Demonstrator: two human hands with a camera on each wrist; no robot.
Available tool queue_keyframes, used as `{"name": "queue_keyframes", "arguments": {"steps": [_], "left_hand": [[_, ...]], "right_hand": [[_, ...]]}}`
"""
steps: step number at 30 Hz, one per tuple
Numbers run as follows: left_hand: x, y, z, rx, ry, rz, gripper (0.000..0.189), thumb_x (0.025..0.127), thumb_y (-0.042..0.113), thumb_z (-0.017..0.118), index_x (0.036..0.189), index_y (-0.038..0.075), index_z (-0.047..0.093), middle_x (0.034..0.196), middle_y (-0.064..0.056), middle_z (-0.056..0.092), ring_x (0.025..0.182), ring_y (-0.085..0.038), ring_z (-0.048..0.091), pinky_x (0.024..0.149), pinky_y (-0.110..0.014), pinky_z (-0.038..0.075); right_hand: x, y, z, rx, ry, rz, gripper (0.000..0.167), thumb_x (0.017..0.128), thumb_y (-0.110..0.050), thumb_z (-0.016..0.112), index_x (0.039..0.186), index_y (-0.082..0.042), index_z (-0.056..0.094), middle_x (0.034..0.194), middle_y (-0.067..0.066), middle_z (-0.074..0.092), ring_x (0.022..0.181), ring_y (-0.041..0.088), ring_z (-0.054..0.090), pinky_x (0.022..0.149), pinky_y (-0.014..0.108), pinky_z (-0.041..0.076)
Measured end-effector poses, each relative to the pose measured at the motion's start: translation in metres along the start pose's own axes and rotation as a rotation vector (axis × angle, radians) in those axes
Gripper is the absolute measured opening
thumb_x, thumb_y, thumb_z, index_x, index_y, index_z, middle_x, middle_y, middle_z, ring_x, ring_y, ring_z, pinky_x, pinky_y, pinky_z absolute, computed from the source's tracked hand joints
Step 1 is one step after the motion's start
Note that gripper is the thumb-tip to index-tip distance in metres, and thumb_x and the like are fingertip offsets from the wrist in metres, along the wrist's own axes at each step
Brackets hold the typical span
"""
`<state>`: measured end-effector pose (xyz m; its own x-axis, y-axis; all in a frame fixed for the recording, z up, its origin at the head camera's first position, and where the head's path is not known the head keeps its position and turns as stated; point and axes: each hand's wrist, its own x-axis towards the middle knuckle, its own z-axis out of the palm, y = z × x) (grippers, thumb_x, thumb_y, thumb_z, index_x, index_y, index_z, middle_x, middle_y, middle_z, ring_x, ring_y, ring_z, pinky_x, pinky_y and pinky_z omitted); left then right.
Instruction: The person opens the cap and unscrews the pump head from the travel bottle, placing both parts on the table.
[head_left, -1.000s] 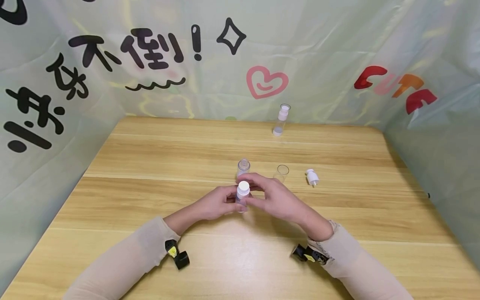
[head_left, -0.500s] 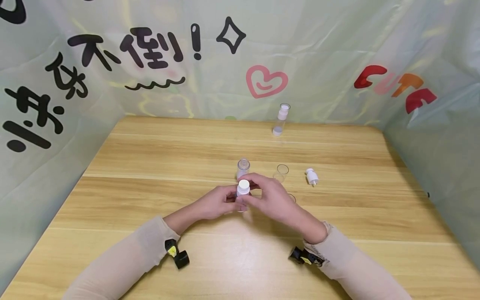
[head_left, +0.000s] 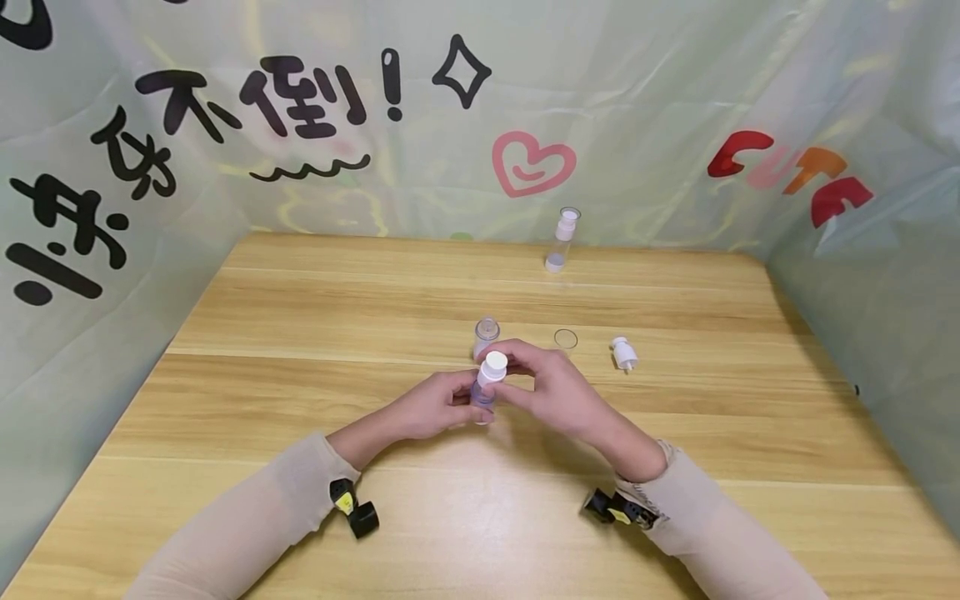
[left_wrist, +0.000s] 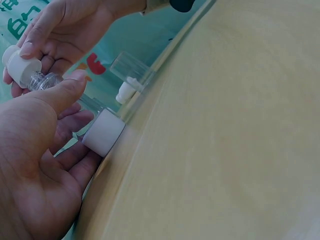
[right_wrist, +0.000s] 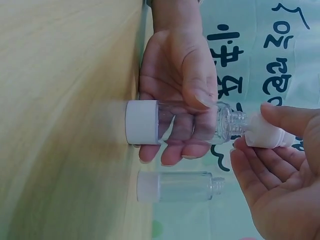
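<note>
My left hand grips a clear bottle with a white base, low over the wooden table; the bottle stands upright. My right hand pinches a white pump top between thumb and fingers. Its lower end is at the bottle's neck and it leans a little to the right. Bare clear threads of the neck show below the pump top in the right wrist view. Part of the bottle is covered by my left fingers in the head view.
Just behind the hands stands a second, uncapped clear bottle. To its right are a clear cap and a loose white pump top. A fully assembled bottle stands at the table's back edge, before a printed curtain.
The white pump top has risen from its lower place on the bottle and now tilts right. My right hand has shifted slightly with it, while my left hand keeps its place.
</note>
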<state>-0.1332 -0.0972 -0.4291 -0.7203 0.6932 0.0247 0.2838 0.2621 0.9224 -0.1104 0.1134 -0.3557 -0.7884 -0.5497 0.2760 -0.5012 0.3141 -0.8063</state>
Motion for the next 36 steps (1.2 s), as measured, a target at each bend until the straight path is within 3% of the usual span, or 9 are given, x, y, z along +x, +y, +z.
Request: {"name": "queue_keyframes", "arguments": {"steps": [9, 19, 28, 36], "left_hand": [[0.0, 0.001, 0.0, 0.016, -0.001, 0.0, 0.025, 0.09, 0.023, 0.073, 0.11, 0.01, 0.064, 0.102, 0.005, 0.069, 0.097, -0.01, 0.064, 0.085, -0.03, 0.053], [0.001, 0.0, 0.0, 0.018, -0.012, 0.017, 0.029, 0.091, 0.025, 0.072, 0.114, 0.009, 0.063, 0.11, 0.001, 0.069, 0.104, -0.009, 0.063, 0.09, -0.029, 0.052], [0.0, -0.001, 0.0, 0.006, -0.001, 0.049, 0.031, 0.089, 0.025, 0.074, 0.115, 0.011, 0.065, 0.104, 0.002, 0.067, 0.097, -0.011, 0.063, 0.087, -0.03, 0.053], [-0.001, -0.001, 0.0, -0.007, -0.008, 0.045, 0.036, 0.09, 0.024, 0.072, 0.122, 0.009, 0.064, 0.112, -0.001, 0.069, 0.106, -0.011, 0.063, 0.093, -0.027, 0.05]], "right_hand": [[-0.002, -0.004, -0.005, 0.055, 0.043, 0.028, 0.035, 0.086, -0.009, 0.076, 0.119, -0.006, 0.065, 0.113, 0.007, 0.067, 0.101, 0.017, 0.065, 0.09, 0.031, 0.053], [-0.004, -0.004, -0.009, -0.007, 0.05, 0.019, 0.038, 0.086, -0.009, 0.076, 0.122, -0.007, 0.064, 0.114, 0.006, 0.068, 0.101, 0.017, 0.065, 0.091, 0.03, 0.052], [-0.01, -0.004, -0.015, -0.055, 0.062, 0.034, 0.034, 0.086, -0.01, 0.076, 0.118, -0.007, 0.065, 0.11, 0.003, 0.069, 0.101, 0.017, 0.065, 0.093, 0.03, 0.052], [-0.016, -0.001, -0.023, -0.072, 0.095, 0.053, 0.033, 0.086, -0.008, 0.076, 0.116, -0.006, 0.065, 0.106, 0.001, 0.068, 0.098, 0.017, 0.066, 0.091, 0.029, 0.052]]}}
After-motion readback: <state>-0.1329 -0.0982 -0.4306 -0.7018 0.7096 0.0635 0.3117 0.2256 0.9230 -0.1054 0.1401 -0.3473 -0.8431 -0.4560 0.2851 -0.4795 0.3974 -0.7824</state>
